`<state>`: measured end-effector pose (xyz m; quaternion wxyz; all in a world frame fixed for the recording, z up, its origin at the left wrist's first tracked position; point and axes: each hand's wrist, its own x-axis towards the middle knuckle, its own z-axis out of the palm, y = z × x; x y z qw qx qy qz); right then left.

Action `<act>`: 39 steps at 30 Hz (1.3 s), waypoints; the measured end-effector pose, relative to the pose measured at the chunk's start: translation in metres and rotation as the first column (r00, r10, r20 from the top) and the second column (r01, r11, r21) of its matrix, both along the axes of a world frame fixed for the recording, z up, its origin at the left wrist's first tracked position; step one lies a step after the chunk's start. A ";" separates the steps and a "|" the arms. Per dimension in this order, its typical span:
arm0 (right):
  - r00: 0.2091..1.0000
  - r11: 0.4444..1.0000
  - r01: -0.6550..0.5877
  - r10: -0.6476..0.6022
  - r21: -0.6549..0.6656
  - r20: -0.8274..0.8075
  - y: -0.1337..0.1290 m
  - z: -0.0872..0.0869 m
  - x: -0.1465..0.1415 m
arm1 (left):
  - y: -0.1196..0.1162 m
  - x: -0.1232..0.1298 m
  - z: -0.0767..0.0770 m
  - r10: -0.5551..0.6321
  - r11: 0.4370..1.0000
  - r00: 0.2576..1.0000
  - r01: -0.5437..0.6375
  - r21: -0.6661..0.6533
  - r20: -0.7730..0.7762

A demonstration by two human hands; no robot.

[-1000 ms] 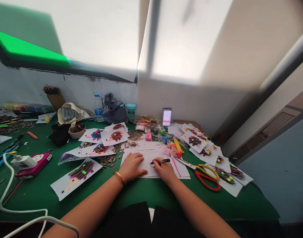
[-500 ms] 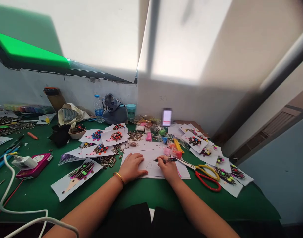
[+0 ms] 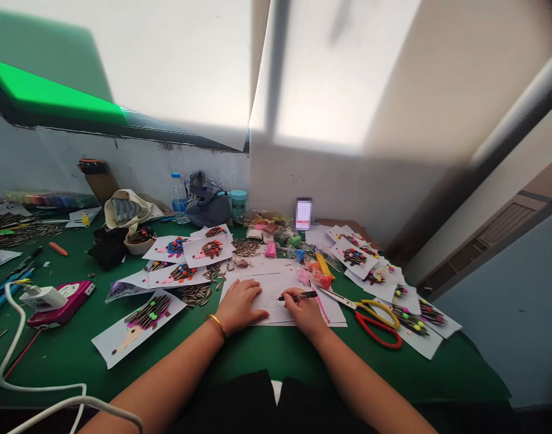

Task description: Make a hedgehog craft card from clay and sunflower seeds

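Green-covered table (image 3: 439,386) pushed up against a pale wall (image 3: 276,187), broad patches of sunlight higher up; sheets of white paper (image 3: 267,281) lie at the near middle of it, a thin curved outline between the two hands; left hand (image 3: 243,304) laid flat on the paper's left part, thumb stretched out wide, gold bangle (image 3: 216,327) at the wrist; right hand (image 3: 305,314) closed round a black pen (image 3: 307,295), its tip at the outline; red-and-yellow scissors (image 3: 358,306) just beside the sheets on the right, blades pointing toward them; beyond these, overlapping hedgehog cards (image 3: 355,258), dark spines dotted with bright balls; over on the left one more such card (image 3: 140,328) lies slantwise, striped seeds (image 3: 197,295) scattered near it; small coloured packets (image 3: 270,249) behind the paper; a phone (image 3: 304,215) stands upright near the wall; farther left along it, a teal-lidded jar (image 3: 238,206), a dark bag (image 3: 208,209) and a clear bottle (image 3: 179,202); near the left edge, a white plug (image 3: 43,296) sits at a magenta box (image 3: 63,308).
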<state>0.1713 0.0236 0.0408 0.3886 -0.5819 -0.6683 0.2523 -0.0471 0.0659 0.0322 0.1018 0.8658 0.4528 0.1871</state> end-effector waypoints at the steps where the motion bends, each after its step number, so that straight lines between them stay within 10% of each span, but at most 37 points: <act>1: 1.000 1.000 -0.020 0.020 0.004 -0.004 -0.001 0.000 -0.002 | 0.000 0.000 0.000 0.000 1.000 1.000 0.000 0.001 0.001; 21: 0.983 0.983 -0.183 0.183 -0.001 0.002 -0.002 -0.004 -0.011 | -0.001 0.000 0.000 0.001 1.000 1.000 -0.001 0.007 -0.022; 39: 0.990 0.989 0.137 -0.138 -0.046 -0.007 0.006 -0.005 0.016 | 0.000 0.000 0.000 -0.005 1.000 1.000 0.005 0.009 -0.007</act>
